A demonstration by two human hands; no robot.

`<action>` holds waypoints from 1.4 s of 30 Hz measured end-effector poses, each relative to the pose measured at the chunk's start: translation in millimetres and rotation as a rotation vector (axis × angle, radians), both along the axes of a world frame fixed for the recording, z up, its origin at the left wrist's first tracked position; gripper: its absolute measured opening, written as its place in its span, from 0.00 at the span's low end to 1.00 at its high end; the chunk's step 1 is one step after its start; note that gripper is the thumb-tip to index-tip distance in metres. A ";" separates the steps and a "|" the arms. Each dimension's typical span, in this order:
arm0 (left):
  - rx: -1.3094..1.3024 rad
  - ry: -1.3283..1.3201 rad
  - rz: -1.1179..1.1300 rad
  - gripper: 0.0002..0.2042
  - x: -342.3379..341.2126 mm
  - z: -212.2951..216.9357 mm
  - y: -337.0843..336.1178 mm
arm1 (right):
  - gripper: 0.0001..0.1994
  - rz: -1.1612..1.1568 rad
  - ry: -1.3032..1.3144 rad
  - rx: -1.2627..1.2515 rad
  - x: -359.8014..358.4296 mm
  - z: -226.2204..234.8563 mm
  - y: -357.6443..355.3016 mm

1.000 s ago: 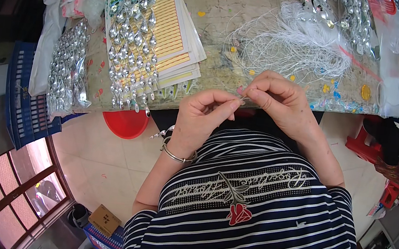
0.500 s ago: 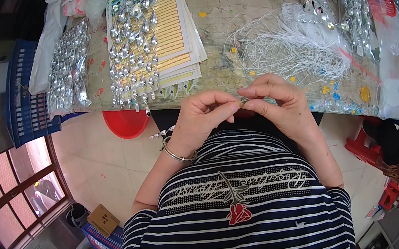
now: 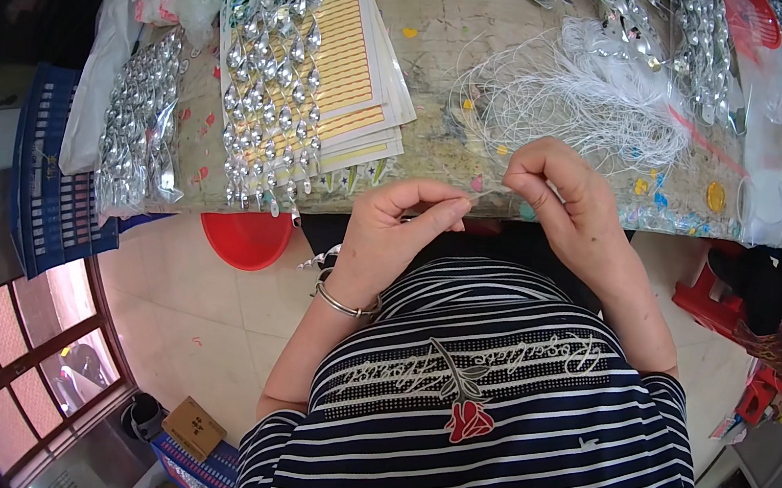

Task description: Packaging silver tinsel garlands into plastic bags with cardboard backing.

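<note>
The step seems to be holding a thin pale strand (image 3: 487, 196) taut by the tabletop's (image 3: 444, 29) near edge, left hand (image 3: 395, 227) pinched on it, right hand (image 3: 574, 204) seemingly likewise, calling for steady, even tension.

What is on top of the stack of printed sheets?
Silver strips lie on the printed sheets; the pattern directly beneath them and most of the lower sheets are hidden.

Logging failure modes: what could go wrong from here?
The thin strand between the left hand and right hand might slip free. White threads lie loosely heaped, so pulling one could tangle others. Silver strips reach the front edge of the table and may slide off.
</note>
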State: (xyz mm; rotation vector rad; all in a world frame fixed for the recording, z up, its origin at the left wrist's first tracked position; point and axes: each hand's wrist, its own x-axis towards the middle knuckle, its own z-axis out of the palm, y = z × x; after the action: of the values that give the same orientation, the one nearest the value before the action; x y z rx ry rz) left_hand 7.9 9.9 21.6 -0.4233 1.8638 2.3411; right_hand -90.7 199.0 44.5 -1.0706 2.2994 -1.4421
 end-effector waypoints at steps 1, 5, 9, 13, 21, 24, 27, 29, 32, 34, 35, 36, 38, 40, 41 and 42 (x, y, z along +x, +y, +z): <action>0.007 0.014 0.013 0.05 0.8 -1.1 -0.9 | 0.04 -0.018 -0.155 0.007 0.5 1.7 0.7; -0.012 0.023 0.038 0.06 2.6 -4.4 -1.7 | 0.07 -0.044 -0.628 -0.129 3.6 -2.4 4.0; -0.015 -0.005 0.080 0.06 2.2 -2.5 0.2 | 0.06 0.012 -0.845 -0.337 3.9 -5.9 4.5; 0.012 0.064 0.103 0.05 1.8 -10.3 3.0 | 0.05 0.023 -0.806 -0.338 10.5 3.5 -6.2; -0.061 0.105 0.082 0.06 1.2 -7.8 0.0 | 0.04 0.103 0.209 -0.041 6.6 -1.2 -15.3; 0.016 0.092 0.089 0.07 2.5 -10.0 -0.9 | 0.08 0.078 0.317 -0.033 9.2 -9.5 -20.1; 0.060 0.045 0.101 0.07 1.1 -9.0 0.8 | 0.10 0.065 0.417 0.026 13.5 -8.3 -23.7; 0.105 0.002 0.093 0.07 -0.5 -10.2 -0.1 | 0.10 0.062 0.428 0.028 15.3 -11.8 -24.7; 0.138 -0.011 0.098 0.07 -0.6 -9.9 -0.2 | 0.10 0.067 0.424 0.030 15.5 -11.2 -26.1; 0.119 0.009 0.104 0.06 -0.3 -8.5 1.5 | 0.10 0.076 0.406 0.032 16.3 -9.4 -25.5; 0.101 0.027 0.113 0.06 -0.5 -8.2 1.9 | 0.09 0.045 0.381 0.023 17.0 -8.2 -25.1; 0.101 0.027 0.111 0.06 -0.6 -8.4 1.1 | 0.08 0.016 0.355 0.014 17.4 -7.7 -24.7; 0.011 0.035 0.082 0.05 -0.6 -9.6 -1.2 | 0.07 0.007 0.335 0.023 12.5 -10.1 -19.7; 0.010 0.062 0.085 0.05 -0.5 -11.8 -0.3 | 0.06 -0.007 0.316 0.033 9.0 -13.6 -18.3; 0.009 0.089 0.092 0.04 -0.2 -12.8 0.1 | 0.04 -0.007 0.237 0.008 8.7 -16.5 -19.4; 0.009 0.090 0.087 0.04 -0.2 -13.6 0.2 | 0.03 -0.007 0.158 -0.019 7.8 -18.3 -20.1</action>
State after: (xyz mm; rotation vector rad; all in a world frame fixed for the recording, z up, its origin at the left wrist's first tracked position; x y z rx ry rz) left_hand 7.7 10.1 8.0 -0.4126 1.9099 2.4628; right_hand -82.9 178.9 26.2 -1.2245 2.4024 -1.4322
